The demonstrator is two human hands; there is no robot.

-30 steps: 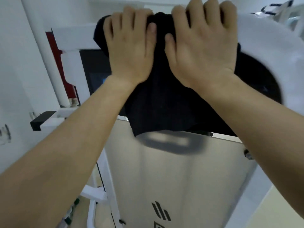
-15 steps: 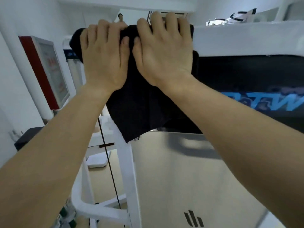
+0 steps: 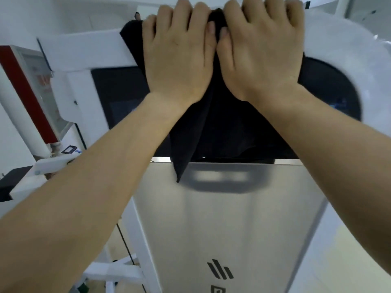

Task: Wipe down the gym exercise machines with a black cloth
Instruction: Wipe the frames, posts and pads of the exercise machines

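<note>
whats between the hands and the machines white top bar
The black cloth. In the head view, the left hand and right hand press it over the white top bar, and its tail hangs between the wrists.

No readable words. Three-bar logo (image 3: 220, 270) on silver panel (image 3: 243, 218), well below left grip (image 3: 179, 56) and right grip (image 3: 260, 53). Red sign (image 3: 31, 87) lettering blurred.

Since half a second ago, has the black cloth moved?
Yes, rightward: the black cloth hung at the left edge of the silver panel, now hangs further in.
</note>
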